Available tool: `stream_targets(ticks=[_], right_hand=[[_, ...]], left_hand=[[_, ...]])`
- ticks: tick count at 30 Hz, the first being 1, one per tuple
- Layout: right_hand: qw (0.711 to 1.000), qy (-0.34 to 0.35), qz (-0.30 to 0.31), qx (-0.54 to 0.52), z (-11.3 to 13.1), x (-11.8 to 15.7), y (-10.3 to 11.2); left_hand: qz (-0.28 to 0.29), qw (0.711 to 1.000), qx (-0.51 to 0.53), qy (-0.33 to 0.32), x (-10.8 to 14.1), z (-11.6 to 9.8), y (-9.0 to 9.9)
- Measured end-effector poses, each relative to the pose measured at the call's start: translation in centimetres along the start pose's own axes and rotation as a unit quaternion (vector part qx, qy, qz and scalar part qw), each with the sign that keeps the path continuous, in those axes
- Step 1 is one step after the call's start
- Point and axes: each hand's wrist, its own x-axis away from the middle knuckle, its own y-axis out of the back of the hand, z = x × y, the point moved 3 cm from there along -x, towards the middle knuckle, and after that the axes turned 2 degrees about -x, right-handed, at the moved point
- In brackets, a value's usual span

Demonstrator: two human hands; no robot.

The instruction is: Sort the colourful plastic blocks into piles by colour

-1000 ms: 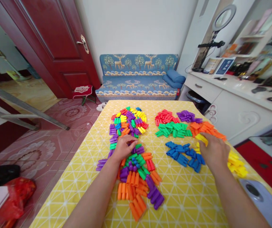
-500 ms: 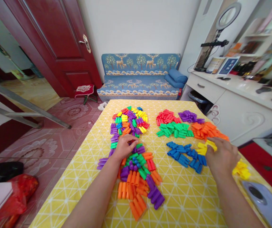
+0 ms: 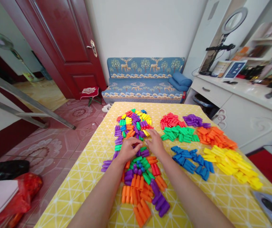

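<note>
A long mixed heap of coloured plastic pieces (image 3: 138, 183) runs down the left half of the yellow tablecloth. Over its middle is my left hand (image 3: 129, 149), fingers curled with thumb and forefinger near each other; what they may hold is too small to make out. My right hand (image 3: 154, 142) is at the heap's right edge, fingers apart, close to a yellow piece (image 3: 146, 133). To the right lie sorted piles: red (image 3: 170, 121), green (image 3: 180, 134), purple (image 3: 195, 120), orange (image 3: 215, 137), blue (image 3: 191, 161) and yellow (image 3: 233, 164).
A phone (image 3: 270, 207) lies at the table's right front corner. Beyond the table stand a blue patterned sofa (image 3: 145, 84) and a red stool (image 3: 89, 92). A white dresser (image 3: 252, 109) with a ring light (image 3: 234, 20) is on the right.
My right hand has moved left from the yellow pile to the mixed heap, uncovering that pile. My left hand stays over the heap. The view has shifted slightly.
</note>
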Motion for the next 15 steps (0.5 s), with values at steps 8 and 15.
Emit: stream_targets(ticks=[8, 15], right_hand=[[0.987, -0.085, -0.103, -0.092, -1.0, 0.1, 0.7], [0.987, -0.138, -0.007, 0.079, 0.6, 2.5, 3.5]], left_hand=[[0.005, 1.0, -0.009, 0.018, 0.1, 0.3, 0.0], [0.004, 1.0, -0.017, 0.026, 0.0, 0.3, 0.0]])
